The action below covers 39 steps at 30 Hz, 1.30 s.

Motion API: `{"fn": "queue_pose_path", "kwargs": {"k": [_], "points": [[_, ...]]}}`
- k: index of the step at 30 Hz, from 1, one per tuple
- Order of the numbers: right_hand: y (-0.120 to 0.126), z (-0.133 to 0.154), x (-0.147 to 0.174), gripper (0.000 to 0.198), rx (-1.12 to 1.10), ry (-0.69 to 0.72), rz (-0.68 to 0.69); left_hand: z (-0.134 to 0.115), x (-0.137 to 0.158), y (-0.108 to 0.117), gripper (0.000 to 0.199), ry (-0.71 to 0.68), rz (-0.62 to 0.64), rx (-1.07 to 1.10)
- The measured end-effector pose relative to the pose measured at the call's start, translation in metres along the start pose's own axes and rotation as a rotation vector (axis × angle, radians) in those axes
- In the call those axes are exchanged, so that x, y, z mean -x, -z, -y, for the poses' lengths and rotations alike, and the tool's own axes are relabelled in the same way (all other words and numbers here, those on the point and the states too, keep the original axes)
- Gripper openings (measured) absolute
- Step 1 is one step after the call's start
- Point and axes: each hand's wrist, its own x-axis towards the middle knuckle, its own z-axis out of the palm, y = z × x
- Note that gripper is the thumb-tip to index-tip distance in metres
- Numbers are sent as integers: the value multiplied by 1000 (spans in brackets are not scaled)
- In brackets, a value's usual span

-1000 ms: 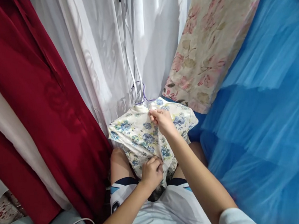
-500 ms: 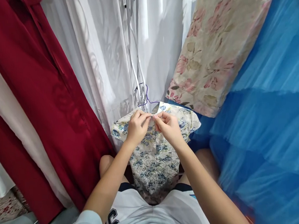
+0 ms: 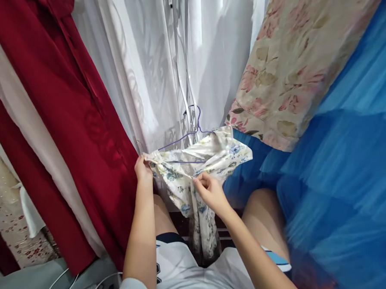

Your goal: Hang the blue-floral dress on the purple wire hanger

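Observation:
A white floral shirt with blue and yellow print hangs in front of me on a thin purple hanger. The hanger's left arm and part of its lower bar are bare, while its right end goes out of sight in the fabric. My left hand is closed on the shirt's left shoulder edge, stretched out to the left. Lower and nearer the middle, my right hand pinches the front edge of the shirt. The cloth between the two hands is pulled taut, and below them it falls in narrow folds.
Red cloth hangs on the left, with white curtains behind the hanger. White straps hang down the middle. Beige floral fabric and a layered blue tulle skirt fill the right. White cables lie at lower left.
My hands have moved apart from the shirt's neckline: the left out to the left shoulder, the right slightly downward. The left shoulder has come off the hanger arm and the shirt has bunched up.

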Motion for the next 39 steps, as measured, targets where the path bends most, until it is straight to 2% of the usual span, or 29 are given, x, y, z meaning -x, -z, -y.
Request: {"fn": "queue_pose_path", "kwargs": {"k": [2, 4, 6, 8, 10, 12, 14, 16, 17, 19, 20, 22, 24, 27, 30, 32, 34, 37, 39], "points": [[-9, -6, 5, 32, -38, -49, 4, 31, 8, 24, 17, 95, -32, 17], [-5, -20, 11, 33, -78, -105, -54, 60, 32, 45, 17, 174, -40, 26], [13, -43, 22, 33, -71, -168, -179, 83, 63, 60, 12, 234, -33, 39], [39, -72, 36, 34, 10, -229, -364, 95, 92, 65, 9, 269, 3, 65], [64, -99, 48, 35, 123, -289, -508, 94, 116, 58, 14, 274, 186, 57], [79, -115, 55, 32, 213, -334, -553, 83, 136, 43, 19, 233, 500, -22], [80, -116, 58, 35, 288, -319, -557, 67, 155, 26, 22, 147, 806, -162], [71, -101, 59, 51, 347, -201, -511, 51, 173, 12, 22, 45, 994, -293], [66, -89, 59, 56, 359, -128, -433, 45, 181, 6, 22, -6, 1059, -347], [58, -62, 60, 48, 303, -71, -122, 38, 194, 0, 23, -98, 1138, -434], [57, -50, 61, 36, 262, -103, 45, 38, 198, -2, 24, -135, 1149, -471], [60, -28, 64, 12, 217, -231, 261, 41, 200, -1, 25, -162, 1145, -524], [66, -13, 65, 20, 184, -310, 318, 49, 199, 4, 26, -96, 1173, -530], [77, 2, 61, 24, -24, -281, 318, 61, 196, 22, 35, 104, 1319, -496], [91, 15, 48, 27, -174, -239, 235, 69, 189, 47, 41, 240, 1370, -670], [105, 23, 36, 29, -127, -223, 181, 68, 176, 63, 38, 235, 1334, -852], [121, 30, 22, 31, -59, -225, 154, 60, 158, 79, 36, 172, 1314, -969], [141, 35, -3, 32, -14, -222, 115, 39, 130, 98, 39, 142, 1294, -1012], [146, 33, -22, 35, 62, -166, 128, 22, 111, 107, 34, 155, 1171, -942]]}}
